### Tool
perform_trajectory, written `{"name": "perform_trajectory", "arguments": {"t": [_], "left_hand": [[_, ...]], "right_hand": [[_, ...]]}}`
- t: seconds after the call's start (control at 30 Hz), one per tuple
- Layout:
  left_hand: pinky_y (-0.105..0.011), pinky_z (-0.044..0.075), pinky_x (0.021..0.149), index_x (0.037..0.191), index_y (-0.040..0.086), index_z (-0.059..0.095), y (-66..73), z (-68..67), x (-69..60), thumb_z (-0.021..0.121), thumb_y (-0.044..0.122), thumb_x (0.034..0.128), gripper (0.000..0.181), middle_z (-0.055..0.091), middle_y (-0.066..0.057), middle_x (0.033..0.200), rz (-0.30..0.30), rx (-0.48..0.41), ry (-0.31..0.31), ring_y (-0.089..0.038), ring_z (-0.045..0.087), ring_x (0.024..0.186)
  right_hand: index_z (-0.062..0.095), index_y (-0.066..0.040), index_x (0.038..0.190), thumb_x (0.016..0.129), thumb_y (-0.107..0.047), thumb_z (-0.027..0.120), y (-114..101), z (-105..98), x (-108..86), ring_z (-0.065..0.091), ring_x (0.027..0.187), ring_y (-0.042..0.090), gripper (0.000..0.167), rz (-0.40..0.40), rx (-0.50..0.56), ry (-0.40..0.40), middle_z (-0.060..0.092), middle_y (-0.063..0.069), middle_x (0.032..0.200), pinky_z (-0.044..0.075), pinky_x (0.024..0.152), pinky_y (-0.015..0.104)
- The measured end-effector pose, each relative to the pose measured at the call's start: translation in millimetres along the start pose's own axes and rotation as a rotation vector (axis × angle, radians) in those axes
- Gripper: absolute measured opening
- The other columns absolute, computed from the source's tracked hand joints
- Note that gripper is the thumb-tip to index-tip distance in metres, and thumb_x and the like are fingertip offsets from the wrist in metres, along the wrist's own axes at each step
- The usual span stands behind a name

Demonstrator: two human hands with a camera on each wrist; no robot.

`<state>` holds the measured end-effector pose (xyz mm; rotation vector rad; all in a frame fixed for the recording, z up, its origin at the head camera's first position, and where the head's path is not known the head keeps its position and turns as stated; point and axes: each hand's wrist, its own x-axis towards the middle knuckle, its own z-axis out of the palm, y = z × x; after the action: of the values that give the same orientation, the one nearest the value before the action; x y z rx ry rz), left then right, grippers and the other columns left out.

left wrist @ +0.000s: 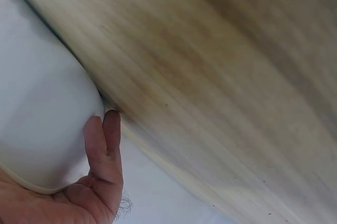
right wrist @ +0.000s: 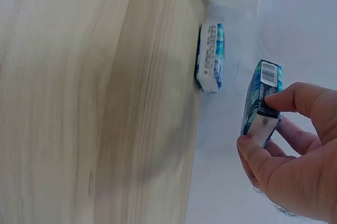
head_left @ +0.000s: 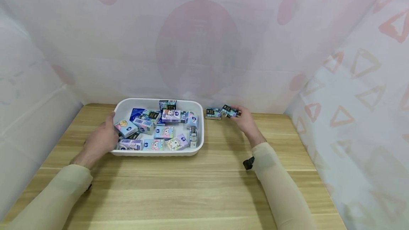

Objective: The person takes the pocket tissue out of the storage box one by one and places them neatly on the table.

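Note:
A white tray holds several small tissue packs, some pastel with cartoon prints and some dark blue-green. At its left end my left hand grips the rim; in the left wrist view its fingers lie against the tray's outer wall. My right hand pinches a dark blue-green tissue pack between thumb and fingers, raised off the table in the right wrist view, with the barcode side of the pack showing. A similar tissue pack lies on the table between the tray and my right hand.
The wooden table runs back to a pale patterned sheet that stands as a wall behind it. Similar sheets rise at the left and right sides. The loose pack lies close to the back sheet and the tray's right end.

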<state>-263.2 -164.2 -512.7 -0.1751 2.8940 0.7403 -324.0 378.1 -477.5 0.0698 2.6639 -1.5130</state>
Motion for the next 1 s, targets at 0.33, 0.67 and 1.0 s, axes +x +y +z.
{"name": "perform_trajectory", "arguments": {"t": [0.33, 0.67, 1.0], "left_hand": [[-0.059, 0.060, 0.083, 0.185, -0.003, -0.009, 0.4, 0.4, 0.0, 0.047, 0.000, 0.1112, 0.093, 0.039, -0.054, 0.164, -0.007, -0.011, -0.002, -0.058, 0.064, 0.120], [-0.043, 0.053, 0.064, 0.183, -0.009, -0.003, -5.3, -0.2, 2.0, 0.045, 0.000, 0.1100, 0.088, 0.049, -0.055, 0.152, 0.080, 0.002, 0.034, -0.050, 0.070, 0.098], [-0.043, 0.055, 0.065, 0.184, -0.008, -0.005, -4.0, -0.5, 0.7, 0.046, 0.000, 0.1109, 0.089, 0.049, -0.054, 0.152, 0.057, 0.000, 0.017, -0.049, 0.070, 0.100]], "right_hand": [[0.057, 0.002, 0.170, 0.109, 0.001, 0.069, 17, -14, 21.3, 0.063, 0.143, 0.041, 0.062, 0.044, -0.034, -0.070, 0.056, 0.032, 0.171, 0.060, 0.119, 0.048], [0.060, -0.001, 0.169, 0.111, -0.004, 0.071, 38, -22, 51.9, 0.054, 0.159, 0.044, 0.059, 0.086, -0.185, -0.129, 0.050, 0.028, 0.180, 0.055, 0.127, 0.054], [0.065, -0.008, 0.166, 0.105, -0.002, 0.075, 79, -17, 95.5, 0.068, 0.112, 0.025, 0.063, 0.102, -0.222, -0.143, 0.051, 0.019, 0.184, 0.060, 0.080, 0.035]]}}
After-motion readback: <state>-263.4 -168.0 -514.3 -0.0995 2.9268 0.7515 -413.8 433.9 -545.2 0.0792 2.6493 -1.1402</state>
